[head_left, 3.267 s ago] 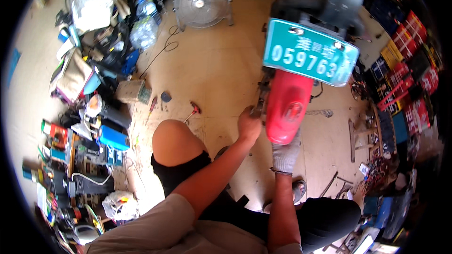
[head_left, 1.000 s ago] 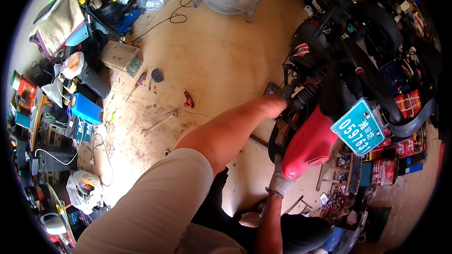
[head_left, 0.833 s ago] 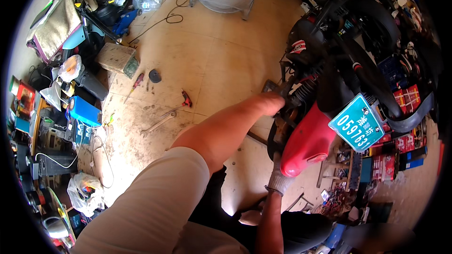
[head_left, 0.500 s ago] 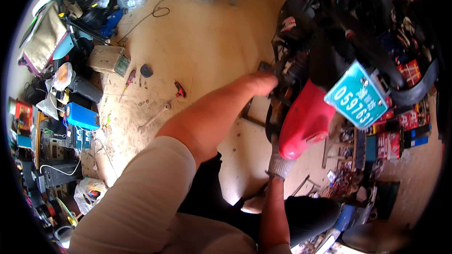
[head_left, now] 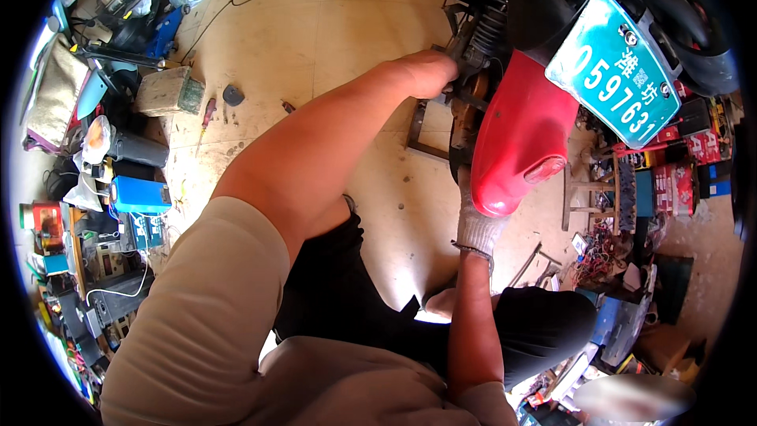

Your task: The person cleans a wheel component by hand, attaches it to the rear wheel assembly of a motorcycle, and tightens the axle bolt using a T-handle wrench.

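A two-wheeler fills the upper right, with a glossy red body panel (head_left: pixel 524 130), a teal number plate (head_left: pixel 619 71) and a coil-spring shock absorber (head_left: pixel 490 20). My left hand (head_left: pixel 438 73) reaches in beside the lower end of the shock absorber; its fingers are hidden among dark parts there. Below the rounded tip of the red panel is my right hand (head_left: pixel 479 225), in a pale knitted glove. Only its cuff and back show, and the fingers disappear behind the panel. What either hand grips cannot be seen.
A dark metal frame (head_left: pixel 426 130) stands on the floor under the vehicle. Left lie a screwdriver (head_left: pixel 208 116), a dark round piece (head_left: pixel 233 95) and a worn block (head_left: pixel 167 93). A blue box (head_left: pixel 140 194) and clutter line the left. Red boxes (head_left: pixel 674 189) and a wire heap (head_left: pixel 595 260) are right.
The view has shifted, so the vehicle looks larger and sits higher, and the fan has mostly left the top edge. Both hands remain at about the same spots on the vehicle.
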Demonstrator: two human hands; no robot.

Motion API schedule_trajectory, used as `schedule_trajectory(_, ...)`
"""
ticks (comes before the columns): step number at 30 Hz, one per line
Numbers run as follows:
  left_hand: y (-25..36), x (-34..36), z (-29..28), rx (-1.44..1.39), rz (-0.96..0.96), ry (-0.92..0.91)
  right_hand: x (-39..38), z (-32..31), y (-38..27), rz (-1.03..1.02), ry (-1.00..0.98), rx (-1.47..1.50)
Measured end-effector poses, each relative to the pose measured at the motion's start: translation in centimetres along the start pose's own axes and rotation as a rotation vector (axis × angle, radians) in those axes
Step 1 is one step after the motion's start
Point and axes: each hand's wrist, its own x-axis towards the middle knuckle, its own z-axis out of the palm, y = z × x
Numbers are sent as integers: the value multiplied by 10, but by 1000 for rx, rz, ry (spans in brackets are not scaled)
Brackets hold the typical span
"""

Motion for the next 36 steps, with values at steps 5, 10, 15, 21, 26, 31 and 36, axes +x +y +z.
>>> schedule_trajectory(5, 3, -1, -2, 26, 49, 1, -1, -1, 8, 10, -15, 102)
schedule_trajectory(10, 4, -1, -2, 21, 12, -4, 2, -8, -9, 47, -127, -250)
schedule_trajectory(15, 6, 0, -3, 53, 12, -19, -1, -10, -14, 155, -95, -420)
schedule_trajectory(21, 20, -7, -10, 58, -31, -18, -5, -11, 8, 120, -98, -222)
schedule_trajectory(26, 17, -5, -5, 53, -56, -14, -4, -8, 1, 183, -21, -286)
schedule_trajectory(31, 10, -1, 1, 106, -57, -39, -6, -7, 0, 52, -59, -126)
schedule_trajectory(36, 26, -5, -6, 67, -87, -52, -2, -4, 19, -62, -17, -236)
